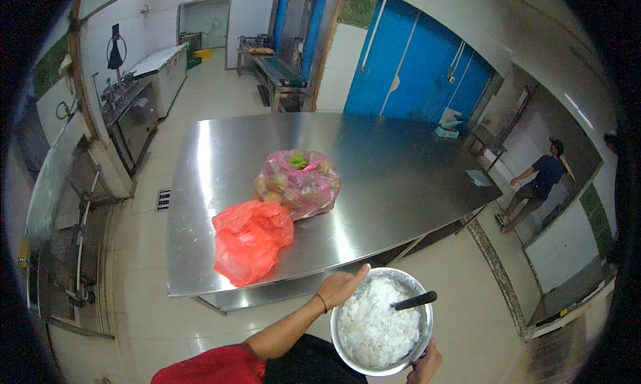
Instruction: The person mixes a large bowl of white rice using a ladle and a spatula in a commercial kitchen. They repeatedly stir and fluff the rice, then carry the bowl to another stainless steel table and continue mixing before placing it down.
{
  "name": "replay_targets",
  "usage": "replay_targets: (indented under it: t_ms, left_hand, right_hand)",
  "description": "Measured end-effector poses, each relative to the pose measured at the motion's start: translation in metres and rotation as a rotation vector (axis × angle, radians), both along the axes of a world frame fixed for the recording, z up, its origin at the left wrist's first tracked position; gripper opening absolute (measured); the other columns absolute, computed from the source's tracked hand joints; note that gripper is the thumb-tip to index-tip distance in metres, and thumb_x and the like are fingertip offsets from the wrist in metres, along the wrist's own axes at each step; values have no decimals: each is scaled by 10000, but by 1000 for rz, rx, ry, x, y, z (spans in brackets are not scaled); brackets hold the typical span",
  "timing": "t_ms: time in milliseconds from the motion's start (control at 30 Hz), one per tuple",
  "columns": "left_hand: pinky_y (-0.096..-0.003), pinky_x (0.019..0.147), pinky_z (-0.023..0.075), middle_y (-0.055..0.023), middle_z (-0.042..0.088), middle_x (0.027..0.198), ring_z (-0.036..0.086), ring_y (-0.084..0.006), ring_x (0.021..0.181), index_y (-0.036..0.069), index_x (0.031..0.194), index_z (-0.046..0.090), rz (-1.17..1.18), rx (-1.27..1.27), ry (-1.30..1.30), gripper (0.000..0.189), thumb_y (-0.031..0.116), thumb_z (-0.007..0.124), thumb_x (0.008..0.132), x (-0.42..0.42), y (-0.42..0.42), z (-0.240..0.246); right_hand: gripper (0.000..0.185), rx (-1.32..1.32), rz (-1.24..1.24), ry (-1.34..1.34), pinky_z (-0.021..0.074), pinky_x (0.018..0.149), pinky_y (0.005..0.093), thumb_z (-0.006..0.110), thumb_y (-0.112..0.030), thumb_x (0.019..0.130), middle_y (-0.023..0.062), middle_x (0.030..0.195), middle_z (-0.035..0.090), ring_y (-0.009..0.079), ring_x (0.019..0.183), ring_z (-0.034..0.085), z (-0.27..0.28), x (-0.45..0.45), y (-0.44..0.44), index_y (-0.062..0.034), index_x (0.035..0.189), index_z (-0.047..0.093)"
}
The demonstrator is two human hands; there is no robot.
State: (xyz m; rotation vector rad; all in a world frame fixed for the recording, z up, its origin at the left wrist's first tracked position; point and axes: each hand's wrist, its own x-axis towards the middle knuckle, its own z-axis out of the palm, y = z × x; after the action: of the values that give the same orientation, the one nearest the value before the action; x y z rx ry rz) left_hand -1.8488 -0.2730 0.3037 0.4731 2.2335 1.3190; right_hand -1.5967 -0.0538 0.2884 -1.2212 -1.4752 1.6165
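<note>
Both of my hands hold a round metal bowl [336,340] in front of my body, off the table's near edge. My left hand [341,288] grips its upper left rim, thumb on top. At the lower right, my right hand [425,362] holds the side, its fingers partly hidden by the bowl. White, lumpy food that looks like cooked rice [376,329] fills much of the bowl. A utensil with a black handle [414,300] sticks out of it, leaning over the right rim.
A stainless steel table [390,184] stands ahead, bearing a red plastic bag [253,241] and a pink translucent bag of produce [300,186]. Small items [448,129] lie at its far right corner. Another person [538,179] is beyond an opening at right. A conveyor [280,73] stands behind.
</note>
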Motion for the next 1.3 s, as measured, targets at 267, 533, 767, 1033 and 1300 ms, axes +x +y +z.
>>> replay_targets:
  t_ms: [267,533,767,1033,1300]
  left_hand:
    - [-488,827,502,-245,674,727,683,-411,818,-10,692,705,87,11,-33,975,822,253,921,-14,10,-26]
    - [-486,938,473,-316,704,977,669,-443,1017,-33,915,758,386,-90,29,945,807,325,914,22,2,-9]
    - [-446,770,489,-187,695,749,626,-204,776,-60,904,753,374,140,48,823,694,430,972,27,18,7]
    - [-421,728,484,-203,695,794,591,-204,742,-133,908,675,198,223,-148,746,545,398,1049,-6,27,-8]
    - [-488,755,463,-260,670,782,649,-382,783,-53,888,705,-388,-11,-71,752,628,407,1005,-88,69,7]
  right_hand:
    - [419,-3,-7,-119,359,451,314,676,-348,948,53,655,615,127,514,507,5,-3,5,8,728,655]
    - [427,-42,297,-133,355,399,287,687,-376,947,18,579,550,113,443,478,0,-12,35,1,749,670]
    - [466,-81,226,-114,394,451,314,769,-400,877,20,577,543,125,503,489,-4,-6,50,13,693,655]
    - [498,-49,-42,-359,398,450,344,756,-416,876,52,586,582,134,519,510,-3,13,-9,19,654,656]
    - [476,-103,-584,-512,367,417,311,687,-360,937,30,556,546,127,463,480,71,-7,-132,-7,624,619]
